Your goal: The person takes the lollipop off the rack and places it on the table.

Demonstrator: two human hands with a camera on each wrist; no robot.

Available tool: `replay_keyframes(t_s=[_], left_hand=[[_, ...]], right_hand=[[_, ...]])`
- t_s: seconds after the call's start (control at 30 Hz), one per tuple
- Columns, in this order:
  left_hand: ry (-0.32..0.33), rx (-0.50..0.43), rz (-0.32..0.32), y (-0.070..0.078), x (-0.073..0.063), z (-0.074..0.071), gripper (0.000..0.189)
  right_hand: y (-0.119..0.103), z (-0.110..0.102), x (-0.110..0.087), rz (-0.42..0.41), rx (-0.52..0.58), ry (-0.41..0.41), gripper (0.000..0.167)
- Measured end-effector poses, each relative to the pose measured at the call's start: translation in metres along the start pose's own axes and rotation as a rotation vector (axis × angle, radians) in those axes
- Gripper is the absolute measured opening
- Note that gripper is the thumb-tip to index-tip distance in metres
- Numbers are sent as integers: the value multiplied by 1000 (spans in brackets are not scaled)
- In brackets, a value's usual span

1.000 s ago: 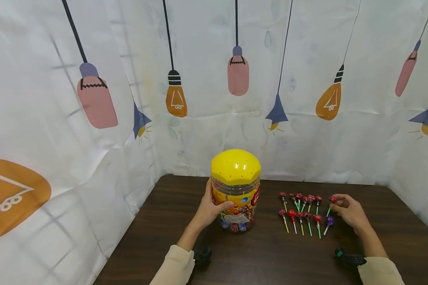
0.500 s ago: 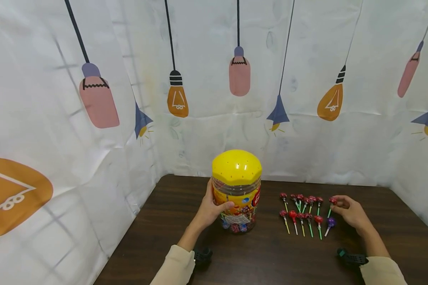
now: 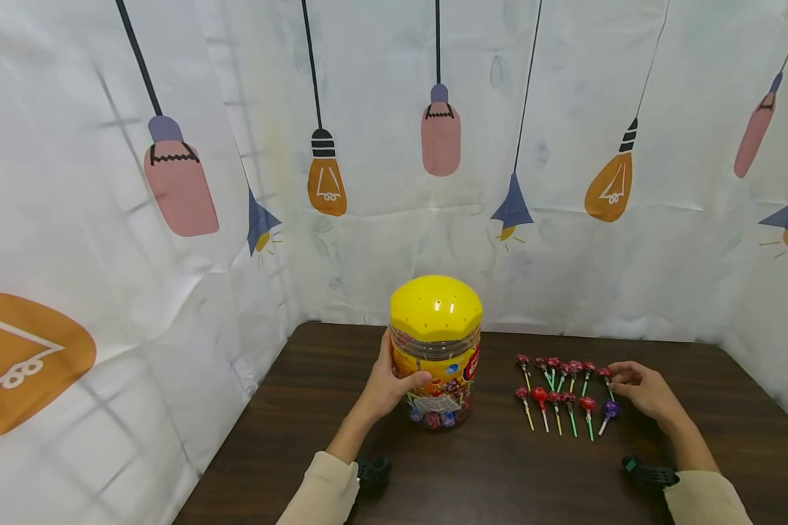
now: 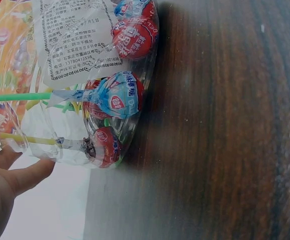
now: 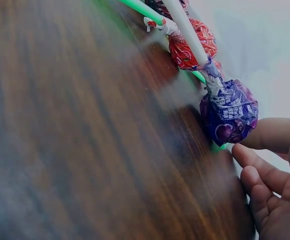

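Note:
My left hand [image 3: 389,383] grips the side of a clear plastic candy jar [image 3: 435,364] with a yellow lid [image 3: 435,308], upright on the table. Through its wall the left wrist view shows wrapped lollipops [image 4: 117,95]. At the right, my right hand [image 3: 640,386] pinches a red lollipop [image 3: 605,372] with a green stick, at the right end of the back row. A purple lollipop [image 3: 611,409] lies just in front of it. In the right wrist view, the purple lollipop [image 5: 230,112] mostly hides the held one from sight, and thumb and fingertips are close behind it.
Two rows of lollipops lie left of my right hand, including a bright red lollipop [image 3: 539,395]. They rest on a dark wooden table [image 3: 499,481]. A white curtain [image 3: 381,248] printed with lamps hangs behind the table and along its sides.
My right hand has shifted the red lollipop slightly left, and its stick now slants the other way, its lower end toward the right. The left hand and jar stay put.

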State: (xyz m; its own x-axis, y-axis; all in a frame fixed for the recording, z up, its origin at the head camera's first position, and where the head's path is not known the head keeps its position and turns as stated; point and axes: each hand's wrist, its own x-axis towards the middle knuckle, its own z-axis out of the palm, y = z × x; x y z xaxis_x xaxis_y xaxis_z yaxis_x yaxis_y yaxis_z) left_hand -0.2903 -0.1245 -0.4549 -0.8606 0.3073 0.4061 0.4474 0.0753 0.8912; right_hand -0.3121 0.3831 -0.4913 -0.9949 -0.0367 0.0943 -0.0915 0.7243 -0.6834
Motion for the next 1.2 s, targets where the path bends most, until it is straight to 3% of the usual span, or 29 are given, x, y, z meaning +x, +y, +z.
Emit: replay_keyframes(t_s=[0.57, 0.8, 0.97, 1.13, 1.2], left_hand=[[-6, -2, -15, -1, 3, 1, 101], [-43, -4, -22, 2, 7, 0, 100], [-65, 45, -121, 17, 6, -9, 105], [-106, 221, -255, 36, -1, -28, 119], [-134, 293, -298, 43, -5, -36, 122]], right_hand=[[-7, -12, -9, 30, 52, -18, 49], [-32, -27, -14, -44, 114, -6, 51], [-62, -37, -16, -152, 114, -39, 48], [-89, -41, -23, -249, 107, -105, 44], [-97, -40, -27, -283, 92, -95, 40]])
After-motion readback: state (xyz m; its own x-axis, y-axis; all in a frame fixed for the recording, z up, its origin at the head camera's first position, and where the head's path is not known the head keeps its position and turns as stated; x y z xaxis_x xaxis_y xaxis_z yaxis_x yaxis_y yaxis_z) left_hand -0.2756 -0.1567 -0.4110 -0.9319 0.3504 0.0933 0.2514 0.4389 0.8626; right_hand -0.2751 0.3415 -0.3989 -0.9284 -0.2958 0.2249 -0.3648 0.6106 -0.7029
